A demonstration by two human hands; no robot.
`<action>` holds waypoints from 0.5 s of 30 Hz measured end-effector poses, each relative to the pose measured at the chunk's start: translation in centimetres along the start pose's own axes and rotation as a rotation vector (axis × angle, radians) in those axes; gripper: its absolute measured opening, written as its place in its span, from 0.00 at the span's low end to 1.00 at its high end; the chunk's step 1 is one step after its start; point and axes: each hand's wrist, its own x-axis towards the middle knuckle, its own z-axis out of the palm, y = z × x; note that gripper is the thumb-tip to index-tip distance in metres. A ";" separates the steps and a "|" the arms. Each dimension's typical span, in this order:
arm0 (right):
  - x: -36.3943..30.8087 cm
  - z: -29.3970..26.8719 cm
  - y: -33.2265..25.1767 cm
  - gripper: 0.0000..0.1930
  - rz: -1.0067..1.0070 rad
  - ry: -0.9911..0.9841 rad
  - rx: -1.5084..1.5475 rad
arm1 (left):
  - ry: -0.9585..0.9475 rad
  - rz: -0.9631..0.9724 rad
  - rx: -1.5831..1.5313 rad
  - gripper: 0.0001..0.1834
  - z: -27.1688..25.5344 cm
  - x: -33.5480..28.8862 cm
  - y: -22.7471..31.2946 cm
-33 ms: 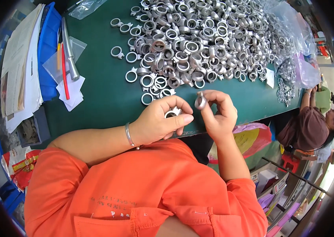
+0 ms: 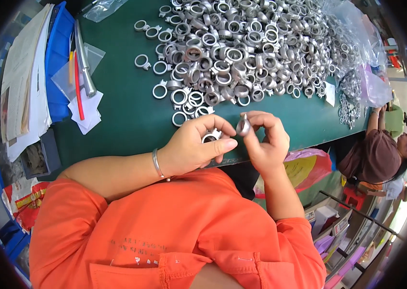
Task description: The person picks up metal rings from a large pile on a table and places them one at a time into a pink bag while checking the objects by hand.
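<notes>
Here at the green table [image 2: 121,135], both hands are up close to the near edge, each with a metal ring of its own. The right hand [image 2: 267,144] has its grip together, thumb and forefinger clamped on a dull grey ring [image 2: 243,127] tipped up on edge. Just to the left, and apart from it, the left hand [image 2: 191,149] curls inward, its grip closed on a brighter ring [image 2: 208,134] that sits between the bent fingers and the thumb, its small prongs pointing up. A silver bangle [image 2: 156,164] circles that wrist.

Right beyond the fingers, a great heap of rings [image 2: 242,53] spreads over the far side of the table, a few strays lying loose along its left fringe. Clear plastic bags [image 2: 357,33] crowd its right end, and a small white slip [image 2: 330,94] lies by its lower border. Over to the left, a red stick [image 2: 79,91] and a tapered metal rod [image 2: 82,58] lie beside a blue tray [image 2: 59,62]. Farther right, another person [image 2: 374,154] in a brown top is at the table too.
</notes>
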 end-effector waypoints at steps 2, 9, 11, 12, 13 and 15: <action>0.0 0.1 -1.0 0.14 -0.166 -0.054 -0.070 | 0.021 0.030 0.038 0.09 0.1 -0.1 0.0; -1.1 0.1 -2.3 0.09 0.237 0.057 0.362 | 0.035 0.150 0.183 0.04 0.1 -0.2 -0.5; -1.2 -0.6 -2.3 0.10 0.483 -0.071 0.559 | 0.038 0.164 0.208 0.04 0.0 -0.3 -0.6; -1.4 -0.9 -2.1 0.12 0.552 -0.142 0.659 | 0.030 0.208 0.247 0.04 -0.2 -0.1 -0.9; -1.6 -1.1 -2.1 0.14 0.621 -0.215 0.760 | 0.022 0.252 0.286 0.04 -0.3 -0.1 -1.1; -1.7 -0.8 -2.4 0.14 0.598 -0.240 0.788 | 0.008 0.370 0.345 0.04 -0.1 0.0 -1.0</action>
